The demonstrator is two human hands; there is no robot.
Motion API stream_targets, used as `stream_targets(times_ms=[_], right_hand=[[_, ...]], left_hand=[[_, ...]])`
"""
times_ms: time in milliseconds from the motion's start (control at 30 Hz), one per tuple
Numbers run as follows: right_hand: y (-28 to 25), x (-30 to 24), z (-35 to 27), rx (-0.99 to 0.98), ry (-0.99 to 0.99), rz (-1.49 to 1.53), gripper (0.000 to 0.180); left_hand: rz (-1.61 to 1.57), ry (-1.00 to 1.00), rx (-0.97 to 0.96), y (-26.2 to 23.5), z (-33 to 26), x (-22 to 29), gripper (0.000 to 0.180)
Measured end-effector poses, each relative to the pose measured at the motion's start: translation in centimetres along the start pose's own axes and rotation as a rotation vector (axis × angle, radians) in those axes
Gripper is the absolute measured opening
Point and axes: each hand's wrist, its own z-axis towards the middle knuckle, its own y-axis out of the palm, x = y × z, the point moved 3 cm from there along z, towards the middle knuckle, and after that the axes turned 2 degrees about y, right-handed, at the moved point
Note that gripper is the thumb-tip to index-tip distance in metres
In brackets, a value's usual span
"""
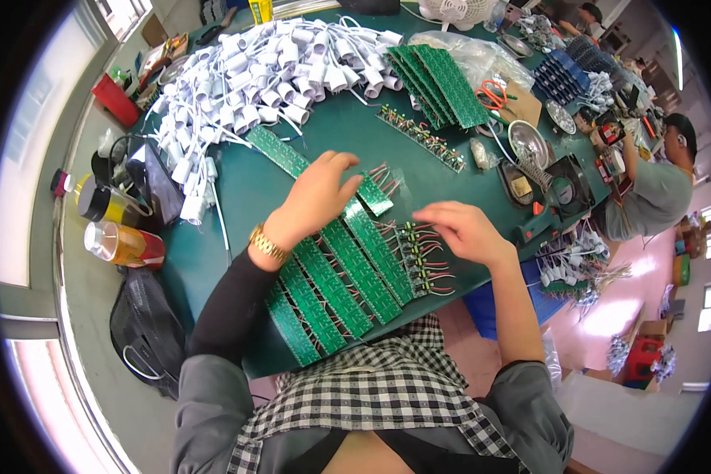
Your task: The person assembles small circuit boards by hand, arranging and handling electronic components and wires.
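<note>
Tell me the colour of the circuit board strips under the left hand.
Green circuit board strips, clearest in the head view.

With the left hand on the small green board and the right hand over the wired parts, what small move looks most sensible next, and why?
Probably lower the right hand onto one of the small wired parts lined up beside the green board strips. Its fingers hover just above that row, apparently empty, while the left hand already rests on a small green board with wire leads, seemingly steadying it.
</note>
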Motion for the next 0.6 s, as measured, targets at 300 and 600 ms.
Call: stream_targets(times_ms=[300, 600], right_hand=[[2.6, -1.9, 1.5, -0.165, 0.338, -0.401, 0.067], [2.1, 0.5, 0.4, -0.130, 0.435, 0.087, 0.055]], left_hand=[[0.440, 0.048, -0.240, 5.2, 2.6, 0.7, 0.049], [-0.104, -0.136, -0.063, 4.2, 3.5, -1.9, 0.027]])
